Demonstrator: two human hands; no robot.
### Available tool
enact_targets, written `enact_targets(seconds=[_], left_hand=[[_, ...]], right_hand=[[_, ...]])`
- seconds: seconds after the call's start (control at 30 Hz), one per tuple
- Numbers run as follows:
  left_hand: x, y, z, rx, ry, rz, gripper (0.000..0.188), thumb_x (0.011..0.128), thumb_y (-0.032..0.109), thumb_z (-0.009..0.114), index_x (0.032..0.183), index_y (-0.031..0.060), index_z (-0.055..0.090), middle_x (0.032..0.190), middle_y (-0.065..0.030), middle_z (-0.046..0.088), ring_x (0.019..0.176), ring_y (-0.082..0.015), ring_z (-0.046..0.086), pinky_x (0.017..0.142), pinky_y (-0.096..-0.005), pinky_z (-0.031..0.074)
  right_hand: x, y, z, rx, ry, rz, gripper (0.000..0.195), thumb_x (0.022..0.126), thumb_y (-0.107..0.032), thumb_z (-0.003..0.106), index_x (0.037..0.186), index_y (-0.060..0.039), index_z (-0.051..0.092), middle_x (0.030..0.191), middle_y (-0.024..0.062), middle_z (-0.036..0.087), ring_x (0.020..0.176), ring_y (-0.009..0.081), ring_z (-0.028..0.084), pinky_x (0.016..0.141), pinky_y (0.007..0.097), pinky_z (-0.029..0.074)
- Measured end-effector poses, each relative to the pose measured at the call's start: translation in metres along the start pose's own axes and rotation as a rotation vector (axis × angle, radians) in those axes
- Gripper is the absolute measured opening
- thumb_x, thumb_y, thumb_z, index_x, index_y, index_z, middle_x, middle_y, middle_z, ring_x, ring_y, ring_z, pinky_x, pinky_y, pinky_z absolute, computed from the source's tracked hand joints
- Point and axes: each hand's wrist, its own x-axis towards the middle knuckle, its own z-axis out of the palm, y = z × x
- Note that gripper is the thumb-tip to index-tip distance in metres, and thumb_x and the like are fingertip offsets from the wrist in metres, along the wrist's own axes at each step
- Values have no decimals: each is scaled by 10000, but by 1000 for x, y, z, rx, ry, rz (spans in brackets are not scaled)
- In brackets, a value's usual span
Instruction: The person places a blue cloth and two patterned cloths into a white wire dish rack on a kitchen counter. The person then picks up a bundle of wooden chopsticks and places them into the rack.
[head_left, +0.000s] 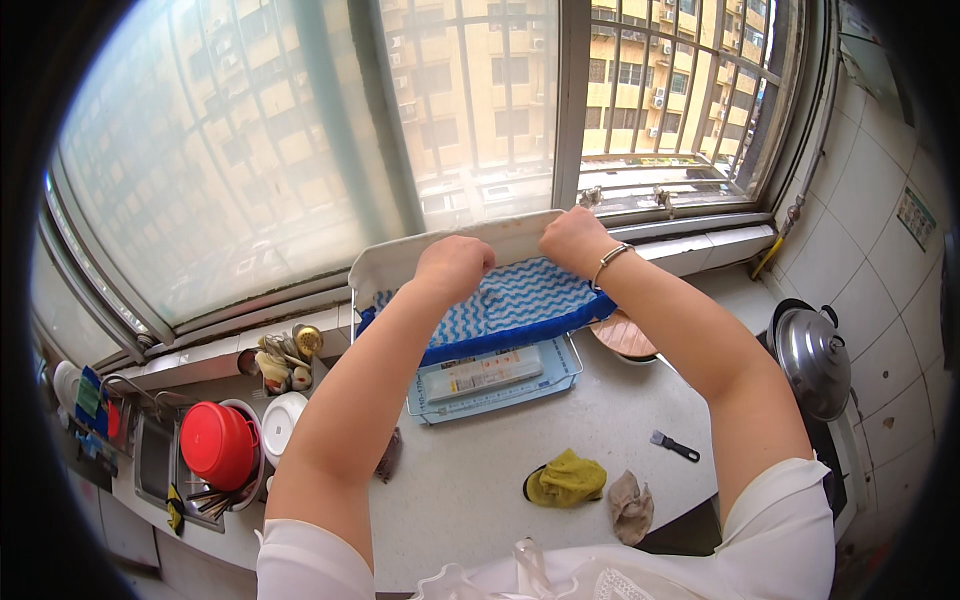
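A blue-and-white wavy-striped cloth (525, 296) with a thick dark blue border hangs along the front of a long white tray (420, 251) by the window. My left hand (454, 266) is closed at the cloth's upper edge, left of its middle. At the tray's right end, my right hand (576, 238), with a bangle on its wrist, is closed at the cloth's upper corner. Both sets of fingertips are mostly hidden. Under the cloth, a white wire rack (577, 360) holds a light-blue printed package (450, 409) and a clear-wrapped packet (487, 373).
On the counter (450, 510) lie a yellow-green cloth (570, 478), a greyish rag (630, 506) and a black-handled scraper (675, 445). A round wooden lid (624, 335) is behind my right forearm. Left are a red pot (217, 445) and a sink (155, 454); right, a lidded wok (814, 360).
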Motion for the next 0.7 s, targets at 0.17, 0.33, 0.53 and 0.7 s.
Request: enact_targets(seconds=[0.17,0.33,0.53,0.7], left_hand=[[17,3,26,201,18,-195,162,838,259,657,931,146,726,940,-75,702,960,-261,650,785,-397,532],[20,3,37,263,58,-246,119,834,225,643,879,141,714,921,-74,706,916,-262,673,734,-399,544],[15,11,41,372,194,-126,107,832,114,564,844,143,666,867,-66,694,851,-266,685,679,-399,545],[4,9,41,305,394,29,82,828,145,594,810,158,673,857,-46,668,872,-243,662,676,-374,534]], right_hand=[[3,-15,-2,23,-56,107,181,839,-120,584,893,-137,756,906,43,723,887,237,691,670,343,542],[11,-20,8,14,-73,146,191,853,-128,584,925,-156,758,917,33,724,899,227,691,668,346,537],[9,-19,25,108,224,196,148,791,-111,595,807,-110,742,806,67,704,819,249,700,624,363,543],[-4,-21,19,16,251,104,151,796,-111,588,788,-118,738,800,57,698,803,222,701,618,344,545]])
